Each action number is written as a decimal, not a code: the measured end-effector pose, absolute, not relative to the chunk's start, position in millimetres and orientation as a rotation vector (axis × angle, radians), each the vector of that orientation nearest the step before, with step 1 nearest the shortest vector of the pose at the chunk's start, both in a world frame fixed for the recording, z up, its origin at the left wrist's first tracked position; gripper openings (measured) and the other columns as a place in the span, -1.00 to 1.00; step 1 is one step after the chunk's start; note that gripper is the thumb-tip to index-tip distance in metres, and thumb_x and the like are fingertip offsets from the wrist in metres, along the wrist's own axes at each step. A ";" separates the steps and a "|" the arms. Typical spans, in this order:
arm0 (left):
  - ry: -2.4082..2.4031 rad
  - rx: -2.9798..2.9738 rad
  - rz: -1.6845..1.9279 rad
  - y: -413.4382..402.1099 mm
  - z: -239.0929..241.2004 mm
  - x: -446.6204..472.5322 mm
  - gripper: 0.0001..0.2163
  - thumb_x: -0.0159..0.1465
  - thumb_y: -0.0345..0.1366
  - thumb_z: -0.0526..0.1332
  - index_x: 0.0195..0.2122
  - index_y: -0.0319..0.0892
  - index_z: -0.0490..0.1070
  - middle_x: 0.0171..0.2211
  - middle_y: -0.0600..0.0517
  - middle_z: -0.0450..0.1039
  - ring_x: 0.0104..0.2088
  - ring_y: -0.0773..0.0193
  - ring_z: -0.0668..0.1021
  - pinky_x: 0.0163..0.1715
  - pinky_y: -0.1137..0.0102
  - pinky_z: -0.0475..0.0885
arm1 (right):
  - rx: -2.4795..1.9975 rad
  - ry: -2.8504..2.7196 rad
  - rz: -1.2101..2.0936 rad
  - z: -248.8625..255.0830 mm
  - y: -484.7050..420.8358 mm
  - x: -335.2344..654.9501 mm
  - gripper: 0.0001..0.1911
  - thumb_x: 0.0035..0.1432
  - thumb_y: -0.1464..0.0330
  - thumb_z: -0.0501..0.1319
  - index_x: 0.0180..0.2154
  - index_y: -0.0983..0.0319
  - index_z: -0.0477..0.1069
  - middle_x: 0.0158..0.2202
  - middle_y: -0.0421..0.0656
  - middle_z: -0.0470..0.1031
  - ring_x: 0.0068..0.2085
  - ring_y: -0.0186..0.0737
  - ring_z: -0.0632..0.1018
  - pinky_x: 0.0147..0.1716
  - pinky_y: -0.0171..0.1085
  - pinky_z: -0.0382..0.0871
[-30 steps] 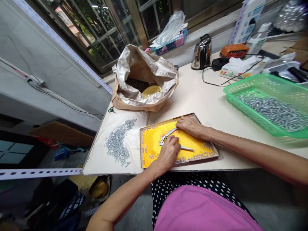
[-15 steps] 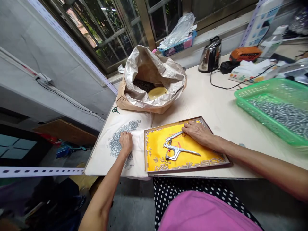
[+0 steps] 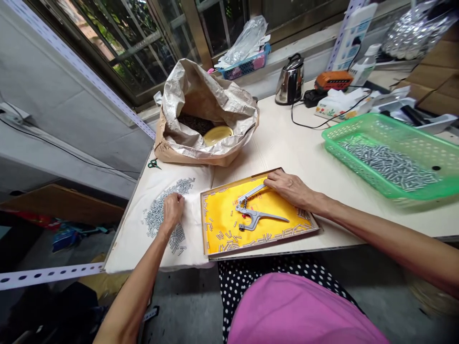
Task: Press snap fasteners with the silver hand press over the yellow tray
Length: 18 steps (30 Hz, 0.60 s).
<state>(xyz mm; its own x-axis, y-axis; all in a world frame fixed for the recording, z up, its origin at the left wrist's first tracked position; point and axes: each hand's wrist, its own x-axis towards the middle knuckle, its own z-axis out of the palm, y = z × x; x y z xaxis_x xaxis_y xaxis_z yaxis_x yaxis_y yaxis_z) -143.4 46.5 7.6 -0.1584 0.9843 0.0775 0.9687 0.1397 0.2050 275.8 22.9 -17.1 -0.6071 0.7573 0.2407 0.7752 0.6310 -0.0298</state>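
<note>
Grip of the right hand (image 3: 289, 189) covers a handle end of the pliers (image 3: 257, 216) in the yellow-bottomed tray (image 3: 218, 210), firmness unclear; left hand (image 3: 173, 209) curls over piled metal pins (image 3: 154, 217), catch hidden. Rightward sits a green basket (image 3: 358, 170).

Appears to be a small workshop, judging by pliers (image 3: 256, 218) in a shallow tray (image 3: 216, 208), loose metal pins (image 3: 156, 214) heaped on the table (image 3: 287, 143) and many more metal pieces (image 3: 389, 165) in a green basket (image 3: 412, 136). Shows household items too: a kettle (image 3: 289, 82) and a tissue box (image 3: 332, 111).
</note>
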 end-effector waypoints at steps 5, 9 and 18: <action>1.732 1.594 0.722 -6.4 18.6 -62.2 -0.70 0.17 -0.15 0.23 -0.18 -0.26 0.53 -0.24 -0.06 0.58 -0.36 0.25 0.55 -0.34 0.39 0.46 | -1.280 -2.632 -0.132 -10.7 24.6 280.7 -0.77 0.35 0.47 -0.03 -0.17 0.20 0.39 -0.15 -0.04 0.46 -0.13 -0.12 0.36 -0.28 -0.23 0.26; 1.560 1.372 0.758 -49.0 9.4 -1.2 -0.70 0.09 -0.12 0.32 -0.26 -0.26 0.57 -0.37 -0.03 0.58 -0.44 0.30 0.54 -0.39 0.44 0.45 | -1.298 -2.630 -0.231 1.3 20.8 276.2 -0.75 0.35 0.47 -0.03 -0.17 0.19 0.41 -0.16 -0.02 0.47 -0.14 -0.10 0.36 -0.33 -0.22 0.25; 1.680 1.399 0.615 -53.7 -9.7 20.0 -0.80 0.16 -0.23 0.31 -0.30 -0.26 0.60 -0.39 -0.03 0.62 -0.40 0.26 0.59 -0.39 0.45 0.45 | -1.331 -2.629 -0.241 4.3 13.1 280.0 -0.73 0.37 0.49 -0.04 -0.17 0.22 0.42 -0.18 -0.02 0.47 -0.15 -0.10 0.36 -0.37 -0.22 0.19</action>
